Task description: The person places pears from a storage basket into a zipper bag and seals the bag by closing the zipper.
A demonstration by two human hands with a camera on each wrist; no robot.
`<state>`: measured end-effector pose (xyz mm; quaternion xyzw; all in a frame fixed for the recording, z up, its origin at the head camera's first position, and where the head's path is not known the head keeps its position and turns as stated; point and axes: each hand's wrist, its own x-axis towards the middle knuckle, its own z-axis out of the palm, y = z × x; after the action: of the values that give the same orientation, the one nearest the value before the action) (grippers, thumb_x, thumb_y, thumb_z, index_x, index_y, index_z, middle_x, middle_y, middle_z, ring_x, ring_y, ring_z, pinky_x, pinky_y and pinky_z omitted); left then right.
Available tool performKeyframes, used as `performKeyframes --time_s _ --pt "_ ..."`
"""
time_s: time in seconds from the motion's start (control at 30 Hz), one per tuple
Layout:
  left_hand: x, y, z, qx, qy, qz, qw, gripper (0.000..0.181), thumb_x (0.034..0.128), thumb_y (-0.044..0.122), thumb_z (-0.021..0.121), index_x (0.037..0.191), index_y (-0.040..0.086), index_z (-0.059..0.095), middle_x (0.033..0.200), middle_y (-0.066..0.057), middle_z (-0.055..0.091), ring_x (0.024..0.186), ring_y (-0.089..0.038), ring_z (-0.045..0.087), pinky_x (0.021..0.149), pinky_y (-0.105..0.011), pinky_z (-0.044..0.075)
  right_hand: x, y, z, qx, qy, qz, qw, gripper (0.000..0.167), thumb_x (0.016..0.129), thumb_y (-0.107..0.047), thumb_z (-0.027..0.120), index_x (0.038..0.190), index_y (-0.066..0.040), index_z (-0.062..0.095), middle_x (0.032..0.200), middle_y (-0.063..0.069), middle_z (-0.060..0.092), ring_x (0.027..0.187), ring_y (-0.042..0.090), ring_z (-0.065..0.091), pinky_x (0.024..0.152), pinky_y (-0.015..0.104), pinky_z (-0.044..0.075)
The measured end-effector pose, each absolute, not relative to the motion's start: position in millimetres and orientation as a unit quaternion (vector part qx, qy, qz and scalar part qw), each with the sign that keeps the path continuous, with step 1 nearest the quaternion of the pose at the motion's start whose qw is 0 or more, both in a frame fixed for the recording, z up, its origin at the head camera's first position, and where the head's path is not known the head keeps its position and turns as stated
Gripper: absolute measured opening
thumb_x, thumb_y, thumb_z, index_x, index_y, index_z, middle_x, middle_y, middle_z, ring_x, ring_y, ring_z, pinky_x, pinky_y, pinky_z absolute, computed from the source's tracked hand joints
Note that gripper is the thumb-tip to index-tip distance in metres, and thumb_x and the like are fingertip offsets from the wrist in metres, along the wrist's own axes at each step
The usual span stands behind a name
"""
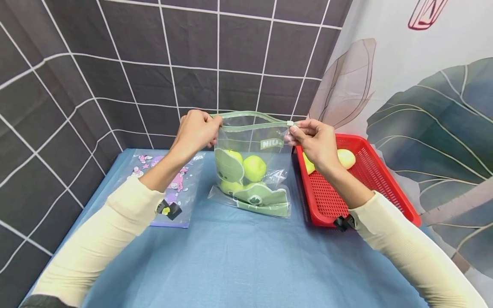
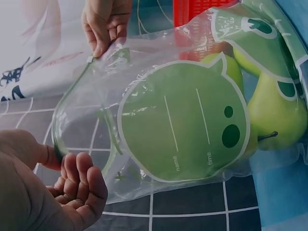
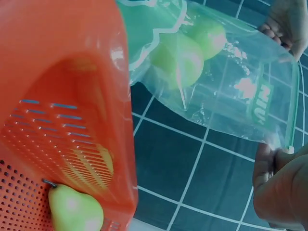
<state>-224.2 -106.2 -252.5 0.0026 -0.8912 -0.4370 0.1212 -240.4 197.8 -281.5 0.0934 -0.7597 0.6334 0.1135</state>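
Note:
A clear slider zip bag (image 1: 275,164) with a green cartoon print stands on the table, its mouth at the top parted. Several green pears (image 1: 254,168) lie inside; one shows its stem (image 2: 267,136) in the left wrist view. My left hand (image 1: 196,130) pinches the left end of the green zip rim (image 1: 246,127). At the other end, beside the white slider (image 1: 290,123), my right hand (image 1: 316,139) grips the bag's corner between thumb and fingers. The right wrist view shows the right hand (image 3: 279,185) at the slider corner.
To the right stands a red perforated basket (image 1: 327,205) holding a pear (image 3: 74,209) and other yellow-green fruit. A second clear bag (image 1: 194,179) with purple and pink prints lies flat at left, partly under the left forearm. A dark tiled-pattern wall (image 1: 192,42) rises behind the blue-covered table (image 1: 239,256).

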Motion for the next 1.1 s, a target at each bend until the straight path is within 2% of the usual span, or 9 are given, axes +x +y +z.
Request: performKeyframes --time_s 0.17,0.3,0.4,0.53,0.63,0.73,0.83,0.93,1.1 --pt "-228.1 -107.1 -249.4 -0.009 -0.909 -0.398 0.127 0.041 0.1017 0.032 0.058 0.066 0.016 0.071 0.058 0.003 0.069 0.065 -0.02 0.071 0.062 -0.032 0.051 -244.4 199.5 -284.8 0.11 -0.734 0.66 0.12 0.015 0.101 0.002 0.079 0.113 0.008 0.073 0.08 -0.013 0.081 0.071 0.001 0.081 0.073 0.022 0.067" --pt "-233.8 -107.9 -246.0 -0.029 -0.918 -0.363 0.159 0.038 0.0991 0.029 0.058 0.063 0.015 0.062 0.054 0.004 0.057 0.074 -0.027 0.066 0.067 -0.036 0.047 -249.2 202.1 -287.1 0.135 -0.718 0.673 0.117 0.01 0.099 0.006 0.08 0.107 0.006 0.074 0.081 -0.008 0.082 0.071 0.004 0.082 0.073 0.024 0.068" --pt "-237.8 -104.2 -241.7 -0.053 -0.916 -0.342 0.203 0.033 0.0976 0.026 0.058 0.067 0.013 0.059 0.061 0.001 0.054 0.078 -0.03 0.061 0.069 -0.04 0.047 -251.3 204.4 -288.0 0.149 -0.721 0.667 0.116 0.014 0.1 0.007 0.078 0.111 0.013 0.072 0.083 -0.008 0.082 0.072 0.003 0.082 0.074 0.023 0.068" --pt "-242.4 -89.8 -228.9 -0.133 -0.916 -0.302 0.228 0.017 0.0941 0.021 0.058 0.084 0.009 0.064 0.081 -0.008 0.067 0.085 -0.033 0.067 0.077 -0.045 0.054 -251.2 207.2 -287.9 0.149 -0.74 0.645 0.115 0.025 0.102 0.006 0.075 0.122 0.021 0.07 0.085 -0.014 0.08 0.074 -0.001 0.08 0.077 0.02 0.067" --pt "-245.2 -72.8 -215.7 -0.239 -0.908 -0.271 0.214 0.013 0.0932 0.017 0.061 0.095 0.006 0.067 0.094 -0.013 0.071 0.09 -0.031 0.068 0.085 -0.045 0.056 -250.1 207.6 -288.2 0.149 -0.753 0.63 0.117 0.024 0.103 0.005 0.074 0.122 0.021 0.071 0.084 -0.017 0.078 0.075 -0.003 0.078 0.078 0.019 0.067" --pt "-250.9 -53.1 -203.5 -0.347 -0.889 -0.239 0.179 0.014 0.0953 0.014 0.066 0.102 0.002 0.069 0.1 -0.016 0.072 0.094 -0.03 0.068 0.09 -0.043 0.057 -248.9 205.6 -288.5 0.158 -0.743 0.64 0.118 0.021 0.103 0.007 0.073 0.119 0.021 0.071 0.083 -0.014 0.078 0.074 -0.002 0.078 0.076 0.02 0.067" --pt "-258.5 -35.3 -195.1 -0.418 -0.875 -0.204 0.136 0.016 0.0981 0.014 0.07 0.107 0.0 0.069 0.105 -0.019 0.072 0.099 -0.031 0.069 0.095 -0.043 0.058 -246.5 202.2 -288.1 0.171 -0.725 0.657 0.114 0.017 0.103 0.008 0.073 0.116 0.02 0.071 0.084 -0.009 0.081 0.073 0.002 0.081 0.075 0.023 0.068" --pt "-264.0 -20.8 -190.7 -0.457 -0.868 -0.164 0.101 0.015 0.0991 0.012 0.07 0.106 -0.001 0.07 0.103 -0.017 0.069 0.097 -0.029 0.065 0.094 -0.041 0.056 -242.1 198.7 -287.2 0.174 -0.723 0.659 0.112 0.015 0.104 0.006 0.074 0.115 0.016 0.072 0.084 -0.008 0.082 0.073 0.003 0.082 0.075 0.025 0.069" --pt "-266.7 -7.8 -189.6 -0.481 -0.865 -0.119 0.079 0.007 0.0982 0.007 0.068 0.094 0.002 0.07 0.086 -0.003 0.061 0.085 -0.02 0.058 0.083 -0.037 0.053 -234.0 194.7 -285.5 0.169 -0.742 0.636 0.129 0.018 0.104 0.0 0.077 0.115 0.014 0.075 0.081 -0.013 0.082 0.072 0.002 0.08 0.074 0.024 0.068"
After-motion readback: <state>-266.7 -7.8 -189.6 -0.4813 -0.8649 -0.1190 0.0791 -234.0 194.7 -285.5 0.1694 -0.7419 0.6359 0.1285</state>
